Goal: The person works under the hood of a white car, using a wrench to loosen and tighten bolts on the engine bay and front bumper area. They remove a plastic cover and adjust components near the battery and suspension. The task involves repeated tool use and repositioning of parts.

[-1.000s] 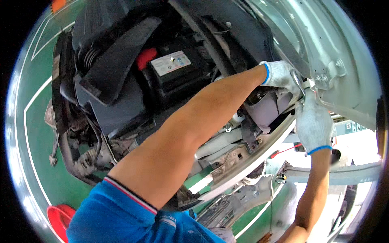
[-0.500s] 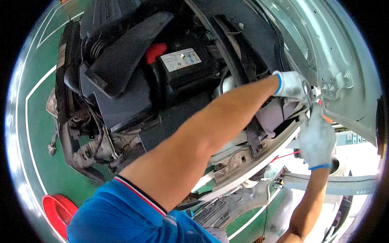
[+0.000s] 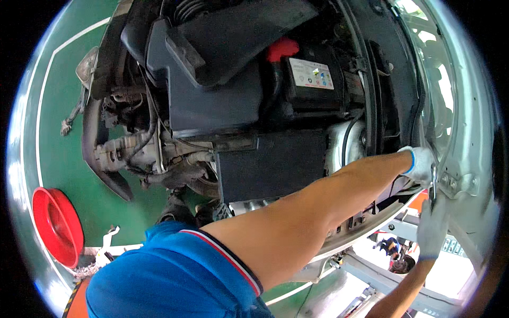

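Note:
At the car hood's hinge, my gloved left hand is closed round the upper part of a shiny metal wrench. My right hand, also in a pale glove, is just below it, smeared by motion. Its fingers are at the wrench's lower end and appear closed on it. A hinge bracket with bolts is right beside the wrench, on the light green hood. The wrench's working end is partly hidden by my left glove.
Left of my arm lies the opened engine bay, with a battery, a red terminal cover and a black air box. The fender edge runs below my left forearm. A red basin stands on the green floor.
The view has shifted, so the engine bay shows farther right and my hands lower right. Both hands stay at the hinge with the wrench. More of the red basin shows.

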The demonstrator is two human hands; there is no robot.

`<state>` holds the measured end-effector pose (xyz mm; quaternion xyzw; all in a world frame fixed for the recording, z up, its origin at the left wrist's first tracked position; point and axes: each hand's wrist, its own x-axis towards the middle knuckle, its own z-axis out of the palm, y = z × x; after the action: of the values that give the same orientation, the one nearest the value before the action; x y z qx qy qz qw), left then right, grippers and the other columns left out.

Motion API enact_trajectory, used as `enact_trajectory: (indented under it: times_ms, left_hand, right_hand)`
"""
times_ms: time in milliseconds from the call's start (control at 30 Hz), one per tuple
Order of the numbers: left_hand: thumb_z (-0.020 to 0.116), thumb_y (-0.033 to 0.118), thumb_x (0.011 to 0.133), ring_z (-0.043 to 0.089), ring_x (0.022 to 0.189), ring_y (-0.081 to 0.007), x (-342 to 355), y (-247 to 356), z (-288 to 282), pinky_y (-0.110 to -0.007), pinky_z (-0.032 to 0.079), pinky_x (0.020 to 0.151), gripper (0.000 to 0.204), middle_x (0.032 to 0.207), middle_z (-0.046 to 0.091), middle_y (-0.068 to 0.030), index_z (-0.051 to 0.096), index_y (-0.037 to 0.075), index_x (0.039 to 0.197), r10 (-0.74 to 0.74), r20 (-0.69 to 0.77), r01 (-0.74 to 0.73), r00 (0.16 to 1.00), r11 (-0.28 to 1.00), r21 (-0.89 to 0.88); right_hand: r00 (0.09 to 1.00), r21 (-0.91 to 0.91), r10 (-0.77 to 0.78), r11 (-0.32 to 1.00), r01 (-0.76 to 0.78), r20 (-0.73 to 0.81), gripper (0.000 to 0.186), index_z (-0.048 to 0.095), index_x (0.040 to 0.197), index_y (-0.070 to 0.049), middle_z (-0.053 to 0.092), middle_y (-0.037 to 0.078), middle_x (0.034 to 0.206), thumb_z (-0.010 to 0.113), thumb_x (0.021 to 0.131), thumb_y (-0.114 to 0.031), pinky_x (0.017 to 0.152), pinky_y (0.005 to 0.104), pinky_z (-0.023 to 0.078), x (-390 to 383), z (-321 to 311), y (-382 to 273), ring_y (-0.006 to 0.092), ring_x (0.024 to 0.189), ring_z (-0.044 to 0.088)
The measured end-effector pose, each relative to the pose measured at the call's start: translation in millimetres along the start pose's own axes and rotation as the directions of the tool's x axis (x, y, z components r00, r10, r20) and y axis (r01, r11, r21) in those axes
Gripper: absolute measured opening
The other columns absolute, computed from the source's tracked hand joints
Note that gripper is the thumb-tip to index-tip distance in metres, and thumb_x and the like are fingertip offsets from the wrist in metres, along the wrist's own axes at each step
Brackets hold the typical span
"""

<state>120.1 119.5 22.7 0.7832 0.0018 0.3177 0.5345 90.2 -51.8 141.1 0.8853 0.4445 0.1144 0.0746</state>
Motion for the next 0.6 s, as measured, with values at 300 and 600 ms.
enact_trajectory:
  times_ms: [300, 600]
  left_hand:
    - [0.064, 0.017, 0.087, 0.073, 0.084, -0.0323, -19.3, 58.8, 95.1, -0.047, 0.057, 0.073, 0.016, 0.090, 0.071, -0.0177, 0.065, 0.006, 0.098, -0.151, -0.593, 0.177, 0.791, 0.984, -0.015]
    - [0.073, 0.027, 0.079, 0.074, 0.088, -0.0384, -9.7, 22.1, 7.7, -0.049, 0.059, 0.079, 0.031, 0.094, 0.075, -0.0229, 0.077, 0.001, 0.095, 0.080, -0.095, -0.072, 0.992, 0.994, 0.085]
  right_hand:
    - [0.965, -0.305, -0.235, 0.933, 0.190, -0.118, 0.047, 0.050, 0.143, -0.009, 0.067, 0.029, 0.120, 0.055, 0.099, -0.025, 0.093, 0.0511, 0.049, 87.8, 68.1, 180.4, 0.0478, 0.112, 0.063]
    - [0.997, -0.174, 0.073, 0.983, -0.066, 0.033, 0.049, 0.048, 0.146, -0.005, 0.066, 0.030, 0.116, 0.053, 0.101, -0.025, 0.093, 0.0537, 0.045, -27.1, -10.0, -14.2, 0.0476, 0.109, 0.062]
